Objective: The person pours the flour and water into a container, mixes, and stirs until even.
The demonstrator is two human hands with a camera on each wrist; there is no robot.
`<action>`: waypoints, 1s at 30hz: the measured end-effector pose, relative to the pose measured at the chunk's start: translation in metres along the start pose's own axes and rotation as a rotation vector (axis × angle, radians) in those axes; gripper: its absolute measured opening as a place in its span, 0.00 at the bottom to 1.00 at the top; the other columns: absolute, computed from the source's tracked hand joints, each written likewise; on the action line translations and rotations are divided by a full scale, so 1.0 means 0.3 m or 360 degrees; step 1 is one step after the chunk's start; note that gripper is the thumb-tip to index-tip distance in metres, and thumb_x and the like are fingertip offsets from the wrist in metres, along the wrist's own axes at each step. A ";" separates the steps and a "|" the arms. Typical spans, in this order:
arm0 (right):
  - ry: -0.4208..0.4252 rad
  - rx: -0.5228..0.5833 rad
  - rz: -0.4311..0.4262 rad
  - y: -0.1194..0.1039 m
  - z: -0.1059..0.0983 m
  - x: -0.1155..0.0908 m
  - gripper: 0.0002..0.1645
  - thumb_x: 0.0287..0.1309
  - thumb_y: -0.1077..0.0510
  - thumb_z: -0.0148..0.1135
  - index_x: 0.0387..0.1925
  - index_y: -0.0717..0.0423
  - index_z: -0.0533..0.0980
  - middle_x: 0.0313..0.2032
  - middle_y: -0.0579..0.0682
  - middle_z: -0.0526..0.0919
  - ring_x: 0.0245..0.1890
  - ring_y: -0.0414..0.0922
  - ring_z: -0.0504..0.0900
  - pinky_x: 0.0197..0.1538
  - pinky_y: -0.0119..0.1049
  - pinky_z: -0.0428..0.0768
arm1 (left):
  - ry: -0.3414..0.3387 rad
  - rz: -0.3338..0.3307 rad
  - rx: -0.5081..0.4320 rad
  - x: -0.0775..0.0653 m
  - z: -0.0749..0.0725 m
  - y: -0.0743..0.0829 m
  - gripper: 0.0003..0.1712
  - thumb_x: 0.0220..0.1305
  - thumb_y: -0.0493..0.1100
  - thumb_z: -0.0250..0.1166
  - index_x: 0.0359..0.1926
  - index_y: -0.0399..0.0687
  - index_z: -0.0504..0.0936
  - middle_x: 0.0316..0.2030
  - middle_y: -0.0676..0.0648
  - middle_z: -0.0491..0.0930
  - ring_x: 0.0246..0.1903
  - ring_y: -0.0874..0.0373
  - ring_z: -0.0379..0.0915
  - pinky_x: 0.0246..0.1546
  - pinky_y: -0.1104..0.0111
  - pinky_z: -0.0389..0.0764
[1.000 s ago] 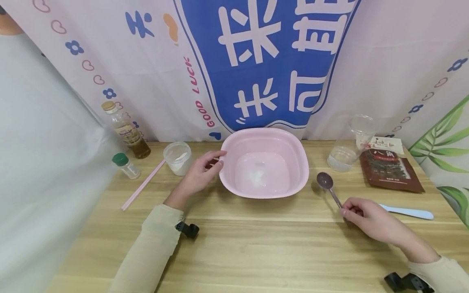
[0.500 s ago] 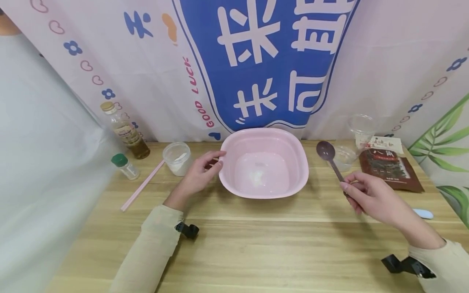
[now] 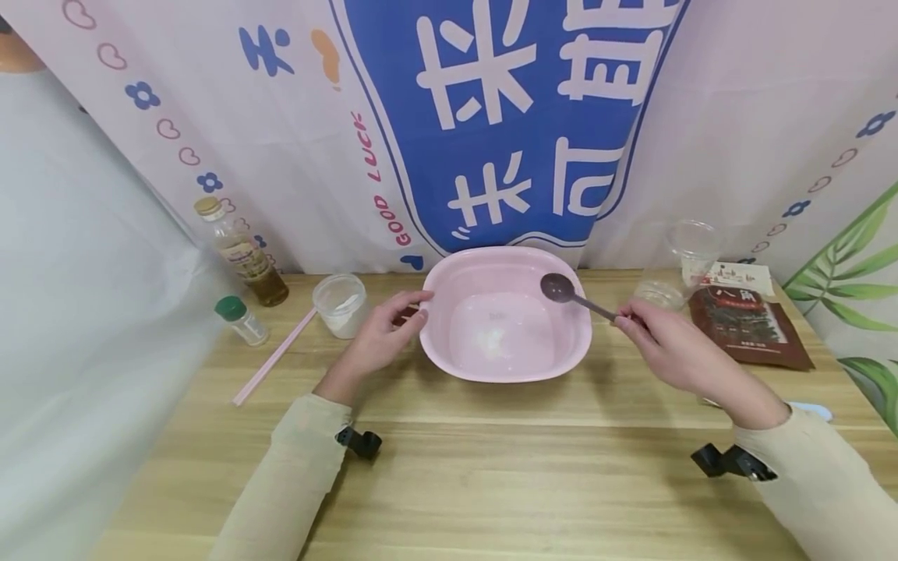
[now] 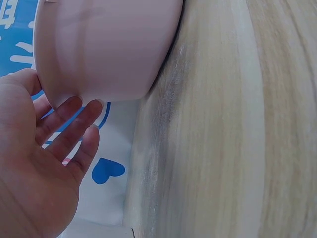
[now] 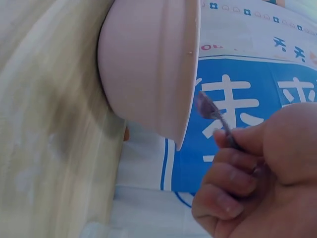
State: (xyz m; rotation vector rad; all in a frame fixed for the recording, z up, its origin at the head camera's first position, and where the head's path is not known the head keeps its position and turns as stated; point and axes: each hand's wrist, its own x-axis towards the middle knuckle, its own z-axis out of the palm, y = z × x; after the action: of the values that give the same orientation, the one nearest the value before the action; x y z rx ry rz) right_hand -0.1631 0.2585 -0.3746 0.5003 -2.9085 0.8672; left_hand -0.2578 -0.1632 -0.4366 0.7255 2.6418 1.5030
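Observation:
In the head view a pink plastic basin (image 3: 505, 370) stands at the back middle of the table. My left hand (image 3: 382, 331) holds its left rim, with thumb and fingers on either side of the edge in the left wrist view. My right hand (image 3: 666, 343) grips the handle of a dark brown spoon (image 3: 557, 287). The spoon's bowl hangs over the basin's right part, higher than the rim. In the right wrist view the spoon (image 5: 207, 106) shows beside the basin (image 5: 148, 64), apart from it. Whether the spoon carries anything cannot be told.
To the left stand an oil bottle (image 3: 249, 261), a green-capped shaker (image 3: 242, 319), pink chopsticks (image 3: 273, 357) and a tub of white powder (image 3: 341, 304). A clear cup (image 3: 659, 292), a brown spice packet (image 3: 751, 331) and a partly hidden light-blue utensil (image 3: 814, 410) lie right.
My right hand has lifted the spoon off the table side and carried it left, so its bowl is now over the basin. My left hand has stayed on the rim.

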 end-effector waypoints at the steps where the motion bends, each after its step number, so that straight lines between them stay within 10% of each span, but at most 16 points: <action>1: -0.0011 -0.0027 -0.0001 -0.005 0.004 0.012 0.10 0.83 0.61 0.52 0.48 0.62 0.79 0.29 0.48 0.73 0.28 0.43 0.69 0.31 0.36 0.67 | 0.0000 0.0008 0.0000 -0.001 0.001 -0.002 0.23 0.80 0.40 0.61 0.70 0.39 0.80 0.61 0.36 0.83 0.57 0.42 0.83 0.56 0.56 0.85; 18: 0.0184 -0.0014 0.0133 -0.029 0.032 0.112 0.14 0.78 0.58 0.60 0.47 0.66 0.85 0.30 0.55 0.84 0.31 0.49 0.78 0.35 0.38 0.74 | -0.0004 0.0020 0.0005 0.002 0.002 -0.007 0.23 0.80 0.39 0.60 0.71 0.39 0.79 0.62 0.36 0.83 0.58 0.38 0.83 0.58 0.50 0.84; 30: 0.0243 -0.0141 -0.0025 -0.052 0.070 0.147 0.12 0.76 0.60 0.61 0.44 0.66 0.86 0.28 0.54 0.83 0.27 0.48 0.76 0.32 0.38 0.71 | -0.0011 0.0019 0.0004 0.002 0.001 -0.003 0.23 0.80 0.39 0.60 0.71 0.38 0.79 0.64 0.35 0.82 0.59 0.36 0.82 0.59 0.47 0.84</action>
State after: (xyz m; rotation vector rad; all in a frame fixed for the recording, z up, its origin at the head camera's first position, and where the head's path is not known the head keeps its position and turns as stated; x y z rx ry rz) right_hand -0.1990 0.2222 -0.3773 0.4290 -2.7857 0.7360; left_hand -0.2587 -0.1632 -0.4373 0.7470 2.6396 1.4975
